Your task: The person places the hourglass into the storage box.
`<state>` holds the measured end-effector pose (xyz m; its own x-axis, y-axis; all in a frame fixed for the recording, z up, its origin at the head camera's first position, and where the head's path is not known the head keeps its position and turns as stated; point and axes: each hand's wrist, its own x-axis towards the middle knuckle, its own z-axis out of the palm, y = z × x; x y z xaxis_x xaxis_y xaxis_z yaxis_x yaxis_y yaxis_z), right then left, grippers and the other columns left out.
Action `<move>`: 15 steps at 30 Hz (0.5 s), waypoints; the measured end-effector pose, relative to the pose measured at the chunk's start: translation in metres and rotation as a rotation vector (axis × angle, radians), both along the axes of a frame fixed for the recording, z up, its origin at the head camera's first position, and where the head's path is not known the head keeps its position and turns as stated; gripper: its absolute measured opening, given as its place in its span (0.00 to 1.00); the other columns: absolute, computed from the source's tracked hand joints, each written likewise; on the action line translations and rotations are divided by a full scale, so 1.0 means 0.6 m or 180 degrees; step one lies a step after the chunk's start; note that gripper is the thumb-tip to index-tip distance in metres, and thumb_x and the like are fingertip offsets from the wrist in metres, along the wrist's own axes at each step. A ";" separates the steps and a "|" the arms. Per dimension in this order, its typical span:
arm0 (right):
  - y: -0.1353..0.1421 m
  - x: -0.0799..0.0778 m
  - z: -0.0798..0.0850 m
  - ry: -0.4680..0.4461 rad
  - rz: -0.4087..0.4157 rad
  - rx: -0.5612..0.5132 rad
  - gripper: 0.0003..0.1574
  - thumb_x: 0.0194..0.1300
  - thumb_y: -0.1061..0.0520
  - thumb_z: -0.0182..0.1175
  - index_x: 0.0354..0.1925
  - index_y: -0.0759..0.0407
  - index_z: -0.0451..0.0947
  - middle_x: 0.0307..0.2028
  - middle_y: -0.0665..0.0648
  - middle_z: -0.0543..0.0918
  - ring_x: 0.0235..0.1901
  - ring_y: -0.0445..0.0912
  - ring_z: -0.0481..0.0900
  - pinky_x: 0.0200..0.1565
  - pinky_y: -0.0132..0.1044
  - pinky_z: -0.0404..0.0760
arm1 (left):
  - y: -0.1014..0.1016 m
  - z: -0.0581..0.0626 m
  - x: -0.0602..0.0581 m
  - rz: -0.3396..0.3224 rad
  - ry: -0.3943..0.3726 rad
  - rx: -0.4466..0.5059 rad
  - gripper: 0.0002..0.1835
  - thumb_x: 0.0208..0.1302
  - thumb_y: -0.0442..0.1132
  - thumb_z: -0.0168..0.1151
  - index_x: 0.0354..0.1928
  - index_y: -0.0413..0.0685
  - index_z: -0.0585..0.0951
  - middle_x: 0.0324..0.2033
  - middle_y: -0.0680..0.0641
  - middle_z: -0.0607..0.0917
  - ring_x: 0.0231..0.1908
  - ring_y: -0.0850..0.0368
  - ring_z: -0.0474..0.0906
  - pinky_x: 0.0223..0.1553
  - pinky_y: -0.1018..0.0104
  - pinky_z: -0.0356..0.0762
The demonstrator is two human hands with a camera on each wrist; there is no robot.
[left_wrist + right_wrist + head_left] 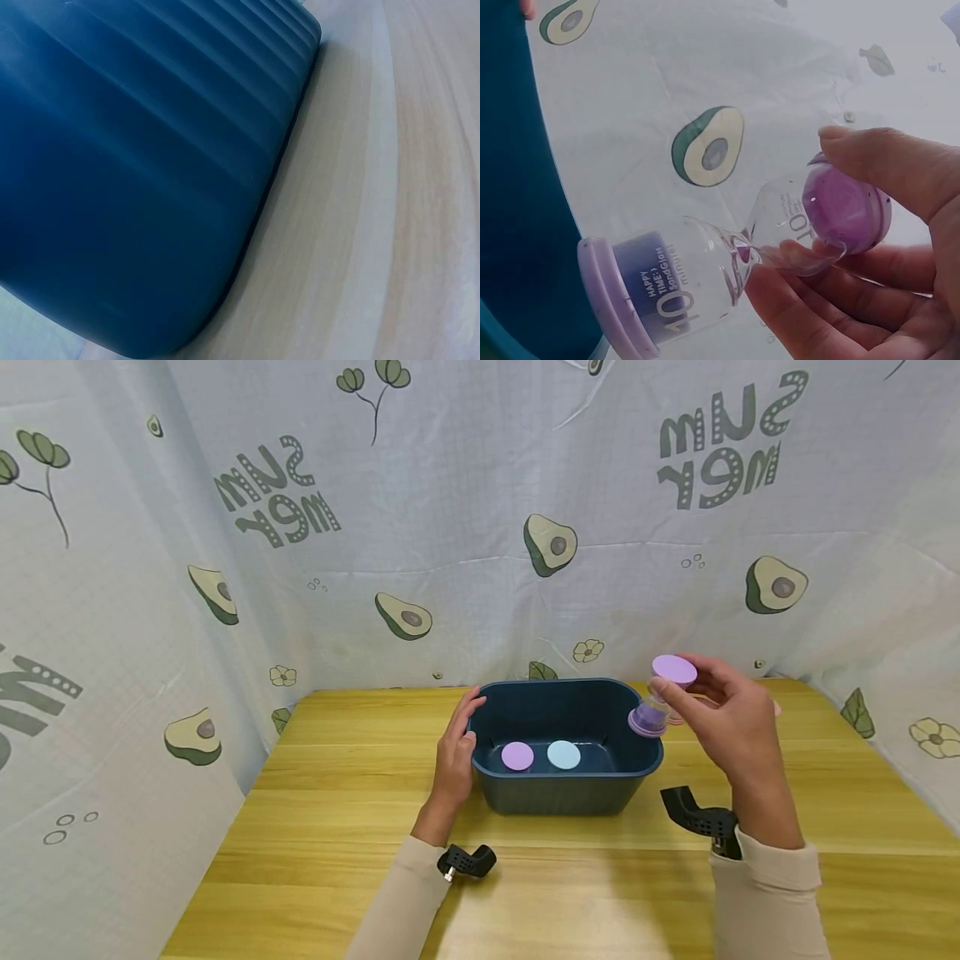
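Observation:
My right hand [731, 718] holds a sand timer [649, 714] at its upper end, tilted over the right end of a dark blue bin [555, 795]. The right wrist view shows the timer's clear glass, lilac end caps and purple sand [641, 277], with "10 minutes" printed on it. My left hand [453, 760] rests against the bin's left end, its fingertips at the rim. Inside the bin are a round lilac cap [517, 756] and a round pale blue cap [564, 755]; whatever is below them is hidden. The left wrist view shows the bin's ribbed outer wall [150, 187].
The bin stands on a wooden table [337, 827]. Behind my right hand, something pink [777, 708] shows in part. A pale curtain [465, 510] printed with avocados hangs along the table's back edge and sides.

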<state>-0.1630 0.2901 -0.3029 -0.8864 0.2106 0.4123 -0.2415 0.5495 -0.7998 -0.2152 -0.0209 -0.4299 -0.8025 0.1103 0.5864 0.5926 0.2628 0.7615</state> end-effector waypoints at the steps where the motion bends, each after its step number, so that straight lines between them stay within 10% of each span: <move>1: 0.000 0.000 0.001 -0.0016 0.0041 0.0006 0.33 0.58 0.51 0.68 0.60 0.60 0.75 0.47 0.51 0.79 0.41 0.28 0.76 0.43 0.14 0.72 | 0.000 0.000 -0.001 -0.0006 0.0000 0.0005 0.28 0.66 0.40 0.34 0.66 0.47 0.69 0.70 0.45 0.64 0.71 0.54 0.56 0.68 0.44 0.55; 15: -0.016 0.004 0.004 -0.0168 0.0419 0.0167 0.28 0.58 0.51 0.68 0.55 0.59 0.78 0.45 0.53 0.81 0.39 0.30 0.78 0.41 0.16 0.74 | 0.000 0.001 -0.001 -0.0017 -0.0010 0.0010 0.28 0.65 0.41 0.35 0.66 0.47 0.69 0.70 0.47 0.64 0.70 0.54 0.56 0.68 0.44 0.55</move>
